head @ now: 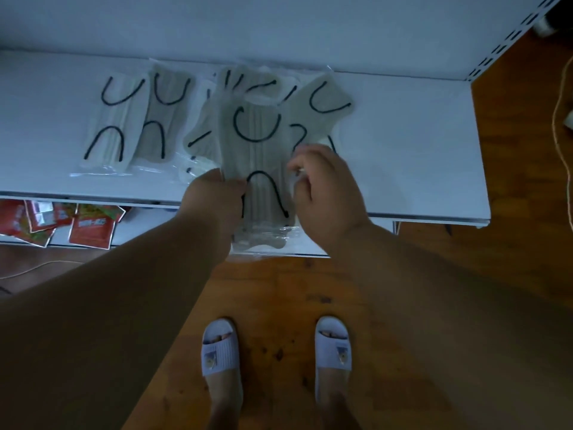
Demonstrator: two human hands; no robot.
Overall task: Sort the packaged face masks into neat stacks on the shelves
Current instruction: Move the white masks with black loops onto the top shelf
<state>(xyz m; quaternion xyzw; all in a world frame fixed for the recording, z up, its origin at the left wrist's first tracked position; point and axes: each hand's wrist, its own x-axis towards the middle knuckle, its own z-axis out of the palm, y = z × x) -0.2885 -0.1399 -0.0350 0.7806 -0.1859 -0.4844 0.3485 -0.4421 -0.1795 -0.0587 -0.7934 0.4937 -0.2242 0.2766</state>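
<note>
Several grey face masks with black ear loops, each in a clear wrapper, lie on a white shelf. Two packs lie side by side at the left, and a loose overlapping pile sits in the middle. My left hand grips the left edge of a small stack of packaged masks that hangs over the shelf's front edge. My right hand pinches the right edge of the same stack, fingers curled.
Red snack packets lie on a lower shelf at the left. A slotted upright ends the shelf on the right. Below is a wooden floor with my feet in white slippers, and a cord runs down the right.
</note>
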